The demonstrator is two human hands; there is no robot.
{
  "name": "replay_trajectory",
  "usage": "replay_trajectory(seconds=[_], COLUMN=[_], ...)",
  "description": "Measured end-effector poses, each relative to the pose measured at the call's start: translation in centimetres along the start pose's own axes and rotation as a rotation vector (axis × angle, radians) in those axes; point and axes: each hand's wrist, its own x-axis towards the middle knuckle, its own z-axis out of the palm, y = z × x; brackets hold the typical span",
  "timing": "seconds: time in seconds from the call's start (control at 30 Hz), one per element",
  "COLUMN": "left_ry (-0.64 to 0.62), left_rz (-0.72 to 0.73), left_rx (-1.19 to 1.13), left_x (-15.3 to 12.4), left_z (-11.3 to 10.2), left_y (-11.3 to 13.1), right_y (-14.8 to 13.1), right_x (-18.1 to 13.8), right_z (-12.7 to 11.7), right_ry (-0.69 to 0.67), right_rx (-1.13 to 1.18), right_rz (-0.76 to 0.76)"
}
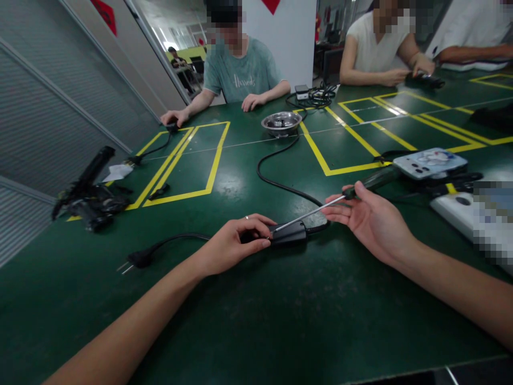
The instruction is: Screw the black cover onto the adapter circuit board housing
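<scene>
My left hand (230, 243) grips the left end of a black box (292, 235) with cables at both ends, lying on the green table. A small bit shows at its fingertips, too small to make out. In my right hand (374, 222) is a screwdriver (310, 215) with a long metal shaft, held by its dark handle. The shaft slants down to the left, and its tip meets the box beside my left fingertips. From the box's left side a cord runs to a two-pin plug (140, 259); a black cable (276, 184) leaves the right side.
A metal bowl (281, 124) with small parts stands mid-table. Black gear (90, 198) lies at the left, a phone (430, 161) and white device (468, 214) at the right. Coiled cables (318, 96) lie further back. Co-workers sit across the table, which has yellow tape lines.
</scene>
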Motion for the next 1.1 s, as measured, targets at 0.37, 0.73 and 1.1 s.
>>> replay_trajectory(seconds=[0.37,0.73,1.1], left_ry=[-0.008,0.062,-0.009], left_rz=[-0.026,-0.063,-0.022], left_rx=[0.012,0.057,0.046], left_x=[-0.08,0.09,-0.1], left_z=[-0.09,0.59,0.0], left_y=[0.38,0.41,-0.05], right_y=[-0.16,-0.12,-0.15], right_x=[-0.04,0.11,0.08], right_z=[0.05,-0.02,-0.03], right_ry=[0.011,0.039,0.046], right_rx=[-0.011,0.007,0.014], right_rz=[-0.031,-0.022,-0.034])
